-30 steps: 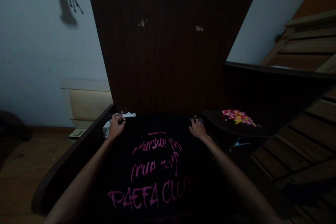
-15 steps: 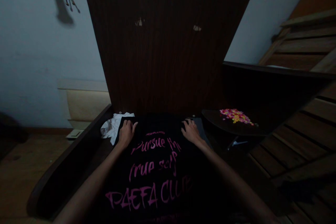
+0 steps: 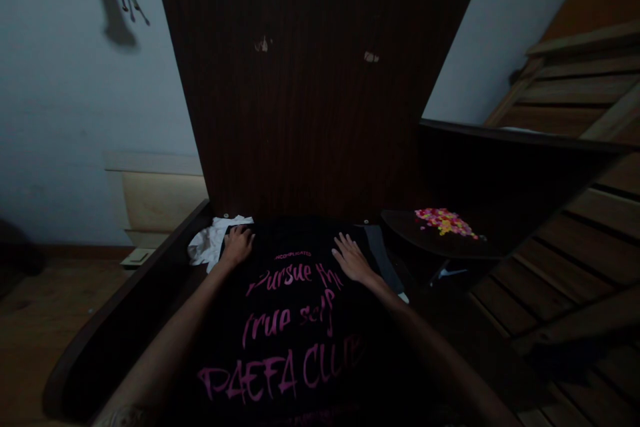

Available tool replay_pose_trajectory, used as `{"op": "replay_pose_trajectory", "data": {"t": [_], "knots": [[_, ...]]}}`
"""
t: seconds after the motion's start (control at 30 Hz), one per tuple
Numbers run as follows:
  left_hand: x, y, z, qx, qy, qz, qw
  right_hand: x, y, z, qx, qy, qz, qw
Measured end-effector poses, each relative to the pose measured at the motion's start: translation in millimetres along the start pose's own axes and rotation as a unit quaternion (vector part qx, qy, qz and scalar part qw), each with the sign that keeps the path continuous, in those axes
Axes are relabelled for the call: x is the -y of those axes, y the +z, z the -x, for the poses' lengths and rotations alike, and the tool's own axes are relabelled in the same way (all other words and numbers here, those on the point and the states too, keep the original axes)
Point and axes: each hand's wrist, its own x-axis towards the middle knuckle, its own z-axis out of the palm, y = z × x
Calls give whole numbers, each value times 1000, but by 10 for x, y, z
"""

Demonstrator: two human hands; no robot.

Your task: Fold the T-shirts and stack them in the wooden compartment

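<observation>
A black T-shirt point(image 3: 295, 293) with pink lettering lies spread out in front of me, its printed side up. My left hand point(image 3: 239, 245) rests on its upper left corner, fingers somewhat bent and apart on the cloth. On the upper right part of the shirt, my right hand point(image 3: 351, 257) lies flat with the fingers stretched and spread. White cloth point(image 3: 209, 243) shows crumpled beyond the shirt's left edge. Grey cloth point(image 3: 381, 255) sticks out from under it on the right. The shirt's lower part fades into shadow.
A tall dark wooden panel point(image 3: 320, 93) rises behind the shirt. On the right, a rounded dark shelf point(image 3: 400, 223) bears a heap of small pink and yellow pieces point(image 3: 445, 220). A dark side rail point(image 3: 125, 307) runs along the left. Wooden slats point(image 3: 575, 247) stand at far right.
My right hand has slid inward from the shirt's upper right edge and flattened, uncovering more grey cloth. My left hand stays at the upper left corner, its thumb closer in. The view has shifted slightly.
</observation>
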Motion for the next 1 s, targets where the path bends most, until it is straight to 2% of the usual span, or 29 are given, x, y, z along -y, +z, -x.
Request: {"op": "replay_pose_trajectory", "data": {"t": [0.23,0.3,0.4,0.47,0.57,0.67,0.77,1.0], "knots": [[68,-86,-5,-63,-93,-27,993,77,-30,28,-1,0,29,1000],[39,-108,35,-87,-76,-61,991,87,-33,33,-1,1,32,999],[-74,-134,125,-102,1,-110,989,76,-12,28,-2,-1,33,999],[-179,-140,201,-71,54,-116,989,58,12,19,-2,-2,34,999],[-329,-129,315,17,102,-132,986,34,39,7,-1,0,32,999],[-422,-110,380,84,71,-152,982,25,46,2,-1,0,29,1000],[-461,-95,382,108,18,-152,982,29,39,3,-4,-3,29,1000],[-420,-117,293,131,24,-112,985,75,1,14,4,1,39,999]]}}
